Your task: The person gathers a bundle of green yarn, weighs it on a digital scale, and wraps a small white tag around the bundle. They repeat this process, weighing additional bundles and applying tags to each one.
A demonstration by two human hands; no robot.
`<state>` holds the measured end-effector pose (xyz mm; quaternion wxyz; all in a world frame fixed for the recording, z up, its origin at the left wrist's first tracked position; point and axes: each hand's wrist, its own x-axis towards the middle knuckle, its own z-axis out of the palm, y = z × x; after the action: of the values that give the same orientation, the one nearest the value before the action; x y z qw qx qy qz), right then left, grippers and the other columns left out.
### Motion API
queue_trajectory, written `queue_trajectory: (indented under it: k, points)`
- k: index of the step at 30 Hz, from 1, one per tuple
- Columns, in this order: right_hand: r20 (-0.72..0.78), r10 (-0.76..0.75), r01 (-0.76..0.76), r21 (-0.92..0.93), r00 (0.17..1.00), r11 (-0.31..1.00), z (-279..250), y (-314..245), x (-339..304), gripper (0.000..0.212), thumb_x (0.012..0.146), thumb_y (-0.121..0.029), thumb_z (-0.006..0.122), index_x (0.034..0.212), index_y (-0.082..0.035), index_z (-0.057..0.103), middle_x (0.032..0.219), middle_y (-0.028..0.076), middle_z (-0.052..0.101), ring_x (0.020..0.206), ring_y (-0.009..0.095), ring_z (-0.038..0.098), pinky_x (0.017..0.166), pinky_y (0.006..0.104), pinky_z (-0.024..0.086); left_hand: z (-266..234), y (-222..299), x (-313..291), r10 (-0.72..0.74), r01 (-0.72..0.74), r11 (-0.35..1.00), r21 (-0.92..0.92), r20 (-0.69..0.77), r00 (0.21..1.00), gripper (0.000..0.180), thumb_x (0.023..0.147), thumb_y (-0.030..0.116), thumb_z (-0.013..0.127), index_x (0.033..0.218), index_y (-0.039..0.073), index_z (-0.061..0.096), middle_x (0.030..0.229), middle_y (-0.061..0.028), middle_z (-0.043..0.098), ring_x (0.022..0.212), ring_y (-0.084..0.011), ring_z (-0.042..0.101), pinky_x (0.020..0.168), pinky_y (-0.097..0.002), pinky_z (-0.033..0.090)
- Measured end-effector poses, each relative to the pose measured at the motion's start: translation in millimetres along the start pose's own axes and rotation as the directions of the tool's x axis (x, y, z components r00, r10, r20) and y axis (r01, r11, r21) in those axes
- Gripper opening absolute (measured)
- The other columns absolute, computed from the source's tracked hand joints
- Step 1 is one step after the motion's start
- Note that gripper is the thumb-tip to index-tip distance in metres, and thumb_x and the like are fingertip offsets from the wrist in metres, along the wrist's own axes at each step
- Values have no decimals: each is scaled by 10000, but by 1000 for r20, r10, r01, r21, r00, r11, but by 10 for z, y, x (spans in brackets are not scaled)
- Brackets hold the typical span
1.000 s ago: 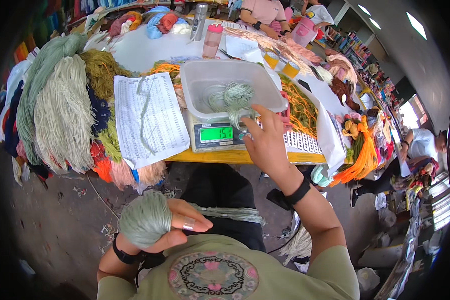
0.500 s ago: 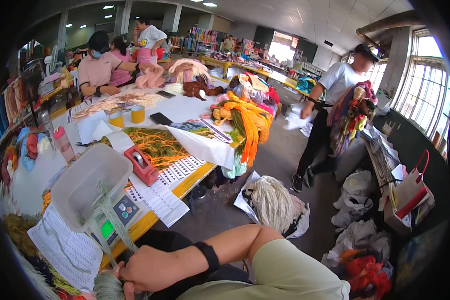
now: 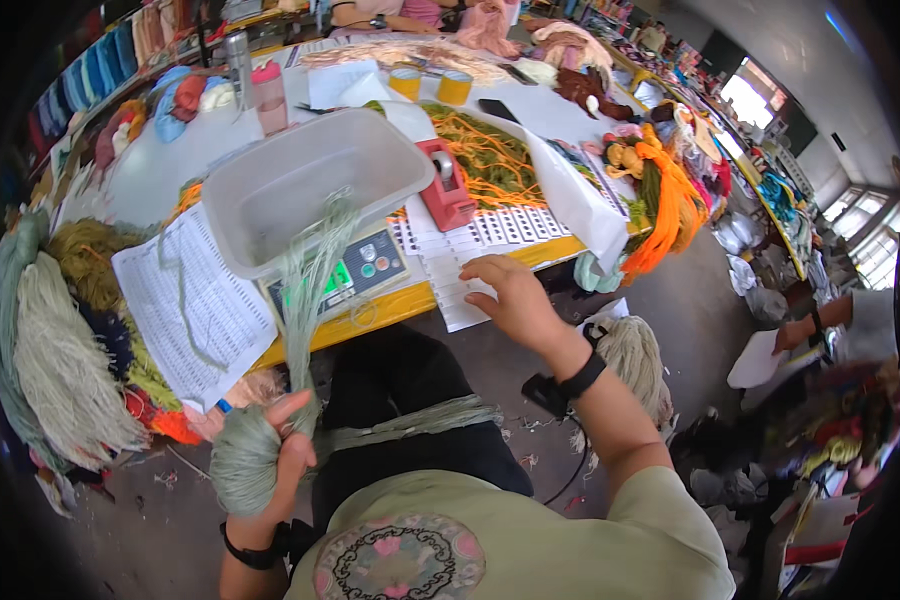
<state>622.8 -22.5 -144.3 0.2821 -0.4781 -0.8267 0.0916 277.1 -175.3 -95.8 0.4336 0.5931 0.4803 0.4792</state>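
My left hand (image 3: 290, 450) is closed round a pale grey-green yarn skein (image 3: 242, 462) at the lower left. From it a bundle of loose strands (image 3: 315, 270) runs up over the near wall of a translucent plastic tub (image 3: 238, 225). The tub rests on a digital scale (image 3: 375, 262) with a lit green display. More grey-green strands (image 3: 420, 425) lie across my lap. My right hand (image 3: 518, 305) is raised with thumb and fingers apart, holding nothing, near a printed sheet (image 3: 460, 300) hanging at the table's edge.
A red tape dispenser (image 3: 448, 190) stands right of the tub. Printed lists (image 3: 195, 290) lie left of the scale. Orange yarn (image 3: 660, 200) hangs off the table's right corner. Pale hanks (image 3: 65, 360) hang at left, and a pale bundle (image 3: 635, 365) lies on the floor. Other people are nearby.
The view has turned to the right and down. My right hand has left the skein and moved up and right, opening. My left hand, hidden before, now shows gripping the skein.
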Motion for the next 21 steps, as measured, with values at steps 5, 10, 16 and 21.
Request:
queue_trajectory:
  k: [5,10,16,21]
  points:
    - [111,-198,215,-177,974,960,262,96,58,319,743,-107,731,1038,-98,609,1057,90,649,1002,280,609,990,435,407,31,34,-16,9,-12,999,38,84,996,281,927,72,583,1201,22,620,766,-26,577,639,-91,554,589,-238,437]
    - [133,-120,149,-241,984,959,410,151,31,267,777,-127,701,1018,-93,590,1114,72,637,1037,270,601,1000,448,406,73,70,-1,61,-68,995,73,87,994,266,925,63,572,1182,15,619,740,-15,570,617,-76,541,572,-224,422]
    - [34,-184,187,-224,982,957,412,35,-57,214,799,-111,676,984,-81,573,1159,83,621,1073,278,582,999,436,401,68,80,28,48,-63,988,143,103,994,345,901,67,603,1246,52,605,794,-19,602,636,-98,564,593,-246,448]
    - [6,-20,15,467,1000,884,123,-797,-118,158,845,-39,653,963,-73,555,1206,104,572,1144,242,519,985,360,389,56,12,169,150,-189,919,345,137,979,616,864,138,658,1413,7,412,779,-25,603,724,-135,566,699,-274,438]
